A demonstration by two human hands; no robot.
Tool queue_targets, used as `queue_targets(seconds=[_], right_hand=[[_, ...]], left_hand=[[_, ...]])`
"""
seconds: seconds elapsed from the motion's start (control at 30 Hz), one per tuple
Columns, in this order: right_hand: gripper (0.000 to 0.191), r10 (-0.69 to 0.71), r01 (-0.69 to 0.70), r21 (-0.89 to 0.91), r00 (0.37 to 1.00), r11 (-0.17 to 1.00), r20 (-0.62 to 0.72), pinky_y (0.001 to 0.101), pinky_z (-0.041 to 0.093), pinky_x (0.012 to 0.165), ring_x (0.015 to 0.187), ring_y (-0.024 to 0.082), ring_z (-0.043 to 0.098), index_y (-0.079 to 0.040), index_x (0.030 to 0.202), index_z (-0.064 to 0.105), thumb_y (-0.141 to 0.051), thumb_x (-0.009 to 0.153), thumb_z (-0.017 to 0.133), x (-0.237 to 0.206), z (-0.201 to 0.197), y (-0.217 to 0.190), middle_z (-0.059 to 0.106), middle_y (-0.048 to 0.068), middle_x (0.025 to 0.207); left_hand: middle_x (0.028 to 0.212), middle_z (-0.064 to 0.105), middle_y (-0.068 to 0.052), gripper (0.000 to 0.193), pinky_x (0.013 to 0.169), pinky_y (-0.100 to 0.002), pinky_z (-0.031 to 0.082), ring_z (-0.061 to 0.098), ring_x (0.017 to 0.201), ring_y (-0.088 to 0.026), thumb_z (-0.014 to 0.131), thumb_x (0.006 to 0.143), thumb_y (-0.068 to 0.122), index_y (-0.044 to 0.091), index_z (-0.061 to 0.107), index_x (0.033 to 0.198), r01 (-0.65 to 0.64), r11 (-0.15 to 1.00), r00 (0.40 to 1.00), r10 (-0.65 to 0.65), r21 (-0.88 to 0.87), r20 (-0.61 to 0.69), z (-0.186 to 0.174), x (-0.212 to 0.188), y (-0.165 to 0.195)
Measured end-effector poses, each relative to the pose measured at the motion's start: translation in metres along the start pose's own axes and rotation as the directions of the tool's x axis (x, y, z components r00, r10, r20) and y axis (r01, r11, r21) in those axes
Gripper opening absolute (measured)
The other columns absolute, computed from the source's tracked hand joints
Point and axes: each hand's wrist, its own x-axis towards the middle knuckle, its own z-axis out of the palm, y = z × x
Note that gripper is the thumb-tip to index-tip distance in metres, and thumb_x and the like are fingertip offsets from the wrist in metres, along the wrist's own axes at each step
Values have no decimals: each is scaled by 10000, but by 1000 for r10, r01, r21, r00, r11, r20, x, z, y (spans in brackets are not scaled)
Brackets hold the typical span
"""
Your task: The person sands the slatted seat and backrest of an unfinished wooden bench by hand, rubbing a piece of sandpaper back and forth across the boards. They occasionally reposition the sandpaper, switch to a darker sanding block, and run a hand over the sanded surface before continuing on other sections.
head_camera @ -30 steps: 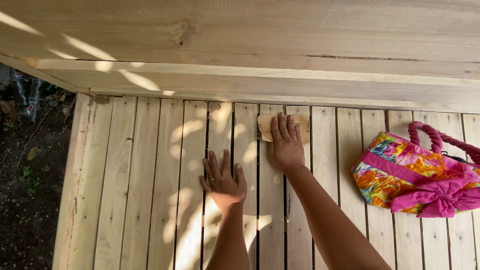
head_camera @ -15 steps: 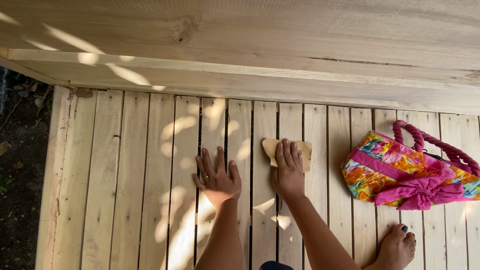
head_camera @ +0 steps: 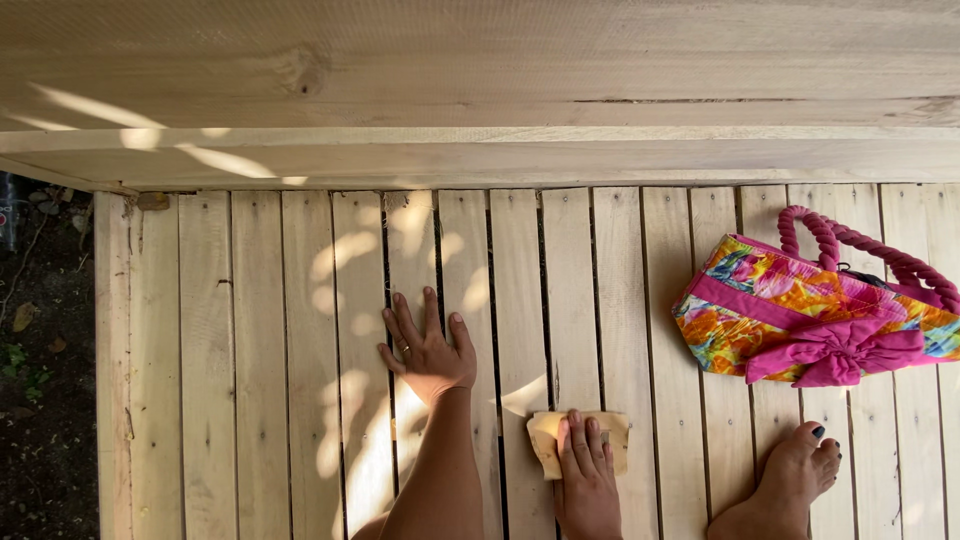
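My left hand (head_camera: 425,345) lies flat and spread on the pale wooden deck boards (head_camera: 260,380), a ring on one finger. My right hand (head_camera: 587,478) presses its fingers down on a small tan sheet of sandpaper (head_camera: 547,437) lying on a board near the bottom of the view. The sheet's right part is covered by my fingers. My bare foot (head_camera: 790,480) with dark nails rests on the boards to the right of that hand.
A bright floral bag (head_camera: 800,320) with pink rope handles and a pink bow lies on the deck at the right. A wide wooden step or beam (head_camera: 480,90) crosses the top. Dirt ground (head_camera: 40,360) lies past the deck's left edge.
My right hand has slid the sandpaper along the board toward me. The view has shifted, so the bag and foot sit further left; the left hand stays planted.
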Motion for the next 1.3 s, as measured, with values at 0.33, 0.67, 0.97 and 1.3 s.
queue_targets(seconds=[0.33, 0.67, 0.97, 1.3], right_hand=[[634, -105, 115, 25, 958, 993, -267, 539, 213, 1235, 1564, 360, 181, -108, 1611, 285, -114, 994, 427, 246, -98, -32, 240, 103, 1692], [645, -5, 9, -47, 997, 999, 82, 508, 212, 1208, 1546, 315, 136, -151, 1589, 258, -187, 977, 459, 12, -29, -7, 214, 68, 1685], [601, -151, 168, 52, 958, 984, -242, 523, 243, 1217, 1541, 367, 200, -83, 1580, 319, -190, 1007, 462, 271, -125, -37, 260, 121, 1670], [709, 13, -13, -5, 998, 1000, 67, 511, 246, 1200, 1536, 301, 184, -202, 1606, 309, -236, 930, 521, 48, -28, 5, 251, 32, 1706]], left_hand=[[1705, 185, -58, 593, 1192, -618, 59, 145, 1570, -292, 396, 985, 513, 360, 413, 1558, 6, 1000, 1000, -6, -14, 12, 1, -2, -3], [1710, 178, -60, 604, 1193, -613, 56, 122, 1571, -284, 366, 998, 528, 360, 381, 1577, -16, 1000, 1000, 16, -4, -26, -3, 0, 1], [1697, 195, -44, 596, 1193, -609, 84, 148, 1563, -273, 396, 973, 524, 378, 401, 1550, 9, 1000, 1000, -9, 22, -17, 2, 1, 0], [1692, 179, -32, 588, 1189, -596, 98, 147, 1552, -264, 383, 970, 520, 389, 387, 1542, 27, 998, 999, -29, 55, 29, -12, 5, 7]])
